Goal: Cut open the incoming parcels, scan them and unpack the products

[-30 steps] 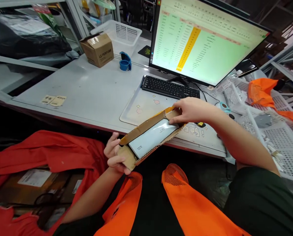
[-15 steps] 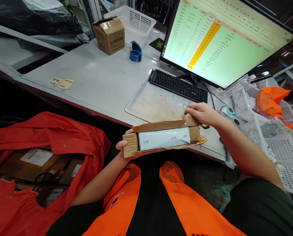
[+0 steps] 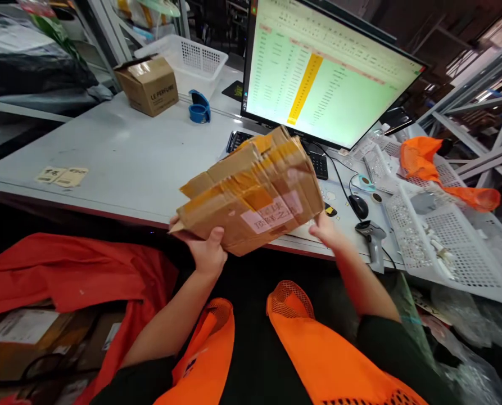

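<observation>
A brown cardboard box [image 3: 246,208] with orange tape and a pale label with red characters is held up tilted in front of me, its open flaps toward the desk. My left hand [image 3: 206,250] is closed on its lower left end, thumb on the near face. At the lower right corner, my right hand [image 3: 326,229] grips the box, with most of its fingers hidden behind the cardboard. The box's inside is turned away from view.
The white desk [image 3: 107,163] carries a perfume carton [image 3: 149,87], a blue tape-like holder [image 3: 199,108], a monitor [image 3: 326,73], a mouse [image 3: 358,207] and a barcode scanner [image 3: 372,242]. White baskets [image 3: 478,253] stand right. Below left, a red sack [image 3: 86,270] holds parcels.
The box has been lifted and turned, so its labelled outer side faces me and the pale blue-white package inside is hidden. Both hands still hold it; my view has swung right.
</observation>
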A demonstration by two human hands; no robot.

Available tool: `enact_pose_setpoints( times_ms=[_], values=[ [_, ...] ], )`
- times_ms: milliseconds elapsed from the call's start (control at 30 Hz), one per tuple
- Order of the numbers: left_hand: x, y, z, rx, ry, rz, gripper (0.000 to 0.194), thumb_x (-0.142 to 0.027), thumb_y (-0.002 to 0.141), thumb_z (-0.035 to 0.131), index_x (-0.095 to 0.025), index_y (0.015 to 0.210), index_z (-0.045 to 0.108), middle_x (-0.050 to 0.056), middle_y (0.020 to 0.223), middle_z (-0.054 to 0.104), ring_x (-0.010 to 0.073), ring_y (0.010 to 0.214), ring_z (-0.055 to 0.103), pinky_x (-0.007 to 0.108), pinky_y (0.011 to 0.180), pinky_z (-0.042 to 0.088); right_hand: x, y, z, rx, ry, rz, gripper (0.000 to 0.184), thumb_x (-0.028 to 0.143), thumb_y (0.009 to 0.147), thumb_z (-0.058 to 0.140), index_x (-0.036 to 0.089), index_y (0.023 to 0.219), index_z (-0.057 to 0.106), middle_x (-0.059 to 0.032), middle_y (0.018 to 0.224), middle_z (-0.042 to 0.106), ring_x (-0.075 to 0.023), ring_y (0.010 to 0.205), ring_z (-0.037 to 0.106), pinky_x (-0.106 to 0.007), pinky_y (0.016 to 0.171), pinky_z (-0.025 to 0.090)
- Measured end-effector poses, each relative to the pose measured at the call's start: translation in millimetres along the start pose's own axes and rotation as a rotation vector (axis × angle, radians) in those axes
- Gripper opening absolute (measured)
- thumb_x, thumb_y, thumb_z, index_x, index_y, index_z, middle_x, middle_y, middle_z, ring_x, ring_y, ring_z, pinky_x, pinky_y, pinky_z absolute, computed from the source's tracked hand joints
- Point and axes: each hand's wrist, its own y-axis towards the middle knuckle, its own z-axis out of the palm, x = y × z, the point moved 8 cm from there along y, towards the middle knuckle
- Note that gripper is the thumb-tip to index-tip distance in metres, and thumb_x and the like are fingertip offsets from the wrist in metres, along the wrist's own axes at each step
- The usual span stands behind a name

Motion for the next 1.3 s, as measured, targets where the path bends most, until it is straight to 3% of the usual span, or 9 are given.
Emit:
enact_pose_setpoints(
  times_ms=[100,233,333,467,667,867,1033,1133,1300],
  values=[
    [-8.0,-5.4,36.9,-0.188,-0.312,-0.037,0.078,-0.085,0.092,0.05,-0.037,0.146,0.02,0.012,0.149,0.053,0.0198,0.136,0.058,0.043,0.114,0.052,-20.6,-3.0,31.7,-0.226,0.121,0.073,0.122,0.105,0.075,0.043,0.019,0.161,0.04,-0.0234,0.155,0.056,-0.0376,0.144,0.056,-0.055,0.116,0.049],
    [8.7,-27.9,99.6,0.092,-0.637,-0.307,0.073,-0.082,0.091,0.052,-0.041,0.144,0.022,0.013,0.156,0.051,0.0223,0.134,0.062,0.045,0.106,0.056,31.0,3.8,-33.5,-0.525,-0.094,-0.027,0.105,0.095,0.088,0.038,0.022,0.164,0.037,-0.0191,0.152,0.058,-0.0365,0.143,0.056,-0.057,0.116,0.049],
    [24.9,-38.3,92.5,0.135,-0.679,-0.365,0.053,-0.07,0.1,0.041,-0.04,0.142,0.028,0.015,0.167,0.04,0.0245,0.146,0.054,0.046,0.106,0.055,87.8,36.1,-88.8,-0.286,-0.405,-0.086,0.103,0.086,0.084,0.063,0.027,0.165,0.042,-0.0133,0.155,0.058,-0.0391,0.143,0.054,-0.058,0.118,0.046],
    [33.1,-16.6,62.4,-0.002,-0.617,-0.27,0.036,-0.051,0.096,0.053,-0.028,0.123,0.045,0.017,0.149,0.057,0.0238,0.142,0.057,0.044,0.112,0.05,113.1,76.2,-109.2,0.046,-0.638,-0.007,0.089,0.074,0.082,0.075,0.03,0.157,0.056,-0.0082,0.145,0.067,-0.0413,0.133,0.061,-0.062,0.117,0.046],
    [-2.2,23.8,96.4,0.217,-0.585,-0.122,0.037,-0.05,0.085,0.073,-0.022,0.105,0.06,0.011,0.106,0.074,0.0248,0.1,0.073,0.044,0.1,0.058,58.6,60.4,-121.6,-0.067,-0.494,0.042,0.096,0.088,0.079,0.064,0.025,0.151,0.062,-0.01,0.141,0.07,-0.0405,0.13,0.064,-0.054,0.108,0.053],
    [-69.8,0.0,105.5,0.434,-0.45,0.212,0.048,-0.041,0.092,0.074,-0.019,0.133,0.063,0.015,0.132,0.071,0.026,0.117,0.07,0.042,0.108,0.056,-24.1,-17.4,-117.1,-0.545,-0.076,0.157,0.11,0.102,0.079,0.033,0.023,0.15,0.059,-0.0165,0.145,0.066,-0.0374,0.138,0.061,-0.052,0.106,0.056],
    [-91.5,-8.1,111.5,0.658,-0.37,0.28,0.053,-0.034,0.089,0.078,-0.018,0.137,0.062,0.012,0.126,0.074,0.0228,0.107,0.073,0.037,0.099,0.06,-35.0,-69.8,-97.0,-0.886,0.264,0.013,0.086,0.095,0.076,0.055,0.03,0.131,0.069,-0.0056,0.138,0.069,-0.0305,0.135,0.062,-0.048,0.111,0.055],
    [-95.4,-2.6,114.3,0.732,-0.234,0.3,0.055,-0.024,0.084,0.08,-0.017,0.136,0.064,0.01,0.121,0.075,0.0213,0.097,0.074,0.034,0.09,0.062,-33.3,-88.8,-97.7,-0.958,0.213,0.005,0.088,0.094,0.075,0.057,0.027,0.13,0.067,-0.0093,0.139,0.067,-0.0317,0.136,0.06,-0.049,0.115,0.052],
    [-98.6,-7.8,111.8,0.812,-0.117,0.359,0.069,-0.018,0.083,0.075,-0.018,0.149,0.053,0.01,0.136,0.072,0.0232,0.115,0.074,0.034,0.102,0.06,-27.1,-116.5,-102.9,-0.99,0.09,-0.039,0.105,0.093,0.075,0.055,0.024,0.155,0.045,-0.0149,0.157,0.051,-0.0357,0.148,0.049,-0.052,0.124,0.041]
  ],
)
